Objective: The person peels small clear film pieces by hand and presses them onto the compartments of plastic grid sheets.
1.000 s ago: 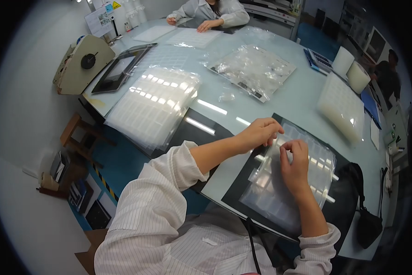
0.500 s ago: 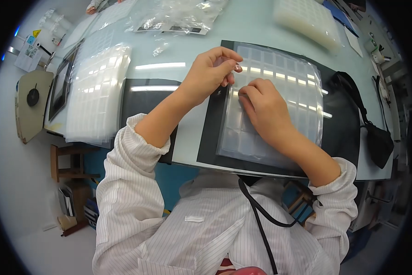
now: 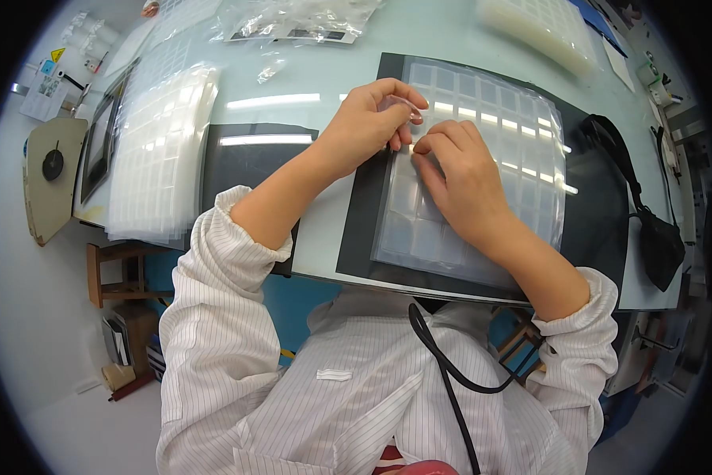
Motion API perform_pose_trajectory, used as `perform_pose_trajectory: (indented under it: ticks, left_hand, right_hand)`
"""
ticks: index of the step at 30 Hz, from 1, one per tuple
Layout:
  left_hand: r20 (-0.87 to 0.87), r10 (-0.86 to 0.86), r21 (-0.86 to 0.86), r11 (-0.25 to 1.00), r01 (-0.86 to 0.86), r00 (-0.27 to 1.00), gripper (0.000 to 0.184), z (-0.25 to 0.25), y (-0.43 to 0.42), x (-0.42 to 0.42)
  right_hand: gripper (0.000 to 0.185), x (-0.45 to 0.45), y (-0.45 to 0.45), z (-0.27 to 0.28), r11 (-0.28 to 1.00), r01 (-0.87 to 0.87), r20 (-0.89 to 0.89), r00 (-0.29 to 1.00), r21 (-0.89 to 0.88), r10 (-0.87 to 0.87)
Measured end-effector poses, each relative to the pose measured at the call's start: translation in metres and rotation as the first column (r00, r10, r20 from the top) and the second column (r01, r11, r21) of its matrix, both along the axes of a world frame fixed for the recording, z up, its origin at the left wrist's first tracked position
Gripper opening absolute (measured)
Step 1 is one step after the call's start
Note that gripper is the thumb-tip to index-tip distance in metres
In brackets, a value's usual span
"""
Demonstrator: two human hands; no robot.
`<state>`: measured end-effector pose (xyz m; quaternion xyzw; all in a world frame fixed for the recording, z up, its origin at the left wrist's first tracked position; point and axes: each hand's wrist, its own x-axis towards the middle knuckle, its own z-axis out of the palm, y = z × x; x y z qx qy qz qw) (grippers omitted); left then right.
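A stack of clear plastic sheets [image 3: 419,233], divided into rows of small rectangular pockets, lies on a black mat [image 3: 357,247] in front of me. Over its left edge, my left hand [image 3: 364,127] is closed around a small piece of clear film [image 3: 406,104] that sticks out between thumb and fingers. My right hand [image 3: 467,186] rests low over the sheets, thumb and fingertips pinched together near the left column of pockets. Whatever lies between those fingertips is too small to make out. The two hands are close together but apart.
Another stack of pocket sheets [image 3: 158,158] stands at the left, beside a second black mat [image 3: 253,166]. Crumpled clear bags [image 3: 300,20] lie at the back, and more sheets [image 3: 538,32] at the back right. A black strap with a pouch [image 3: 658,249] lies at the right edge.
The right hand's fingers have shifted slightly up the sheet, and the left hand has turned a little, showing more of the clear film. The view has tilted slightly.
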<state>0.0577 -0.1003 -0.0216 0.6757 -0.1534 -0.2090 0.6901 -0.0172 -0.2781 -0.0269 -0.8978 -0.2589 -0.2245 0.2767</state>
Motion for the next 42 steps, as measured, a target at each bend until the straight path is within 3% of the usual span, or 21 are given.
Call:
perform_pose_trajectory:
  ticks: [8,10,14,16,17,19,20,22,25,42]
  left_hand:
    - [0.042,-0.002,0.049,0.999,0.0,0.999,0.017,0.006,0.003,0.0]
    - [0.028,-0.011,0.001,1.0,0.011,1.0,0.018,0.011,0.005,0.001]
    - [-0.016,-0.123,0.038,0.992,0.123,0.992,0.022,0.02,0.0,-0.007]
    - [0.051,-0.253,0.051,0.967,0.251,0.966,0.033,0.015,0.0,-0.008]
    - [0.05,-0.258,0.05,0.965,0.256,0.965,0.033,0.015,0.001,-0.008]
    - [0.053,-0.112,-0.066,0.991,0.115,0.992,0.026,0.015,0.001,-0.009]
    - [0.029,-0.065,-0.062,0.996,0.067,0.997,0.02,0.016,0.001,-0.008]
    - [0.049,-0.043,-0.04,0.998,0.045,0.998,0.019,0.012,0.001,-0.007]
    - [0.074,-0.018,0.008,1.0,0.018,0.997,0.02,0.011,-0.001,-0.007]
    - [0.097,-0.083,0.035,0.996,0.08,0.992,0.023,0.007,-0.002,-0.008]
  right_hand:
    - [0.012,0.005,-0.002,0.004,0.999,0.015,0.013,1.0,-0.043,-0.015]
    - [0.01,0.004,-0.007,0.012,0.987,-0.024,-0.012,1.0,0.161,0.026]
    - [0.008,0.003,-0.016,0.03,0.969,0.059,-0.08,0.996,0.239,-0.041]
    - [0.008,0.0,-0.017,0.036,0.936,0.135,-0.282,0.959,0.326,-0.04]
    - [0.008,0.0,-0.019,0.032,0.935,0.14,-0.283,0.958,0.326,-0.045]
    - [0.01,0.0,-0.026,0.018,0.979,0.123,-0.184,0.979,0.164,-0.092]
    - [0.01,-0.002,-0.027,0.014,0.979,0.125,-0.182,0.979,0.161,-0.095]
    - [0.012,-0.008,-0.028,0.007,0.995,0.095,-0.071,0.993,-0.028,-0.097]
    - [0.014,-0.01,-0.025,0.006,0.993,0.075,-0.014,0.997,-0.095,-0.076]
    - [0.015,-0.006,-0.024,0.002,0.995,0.089,-0.028,0.996,-0.041,-0.09]
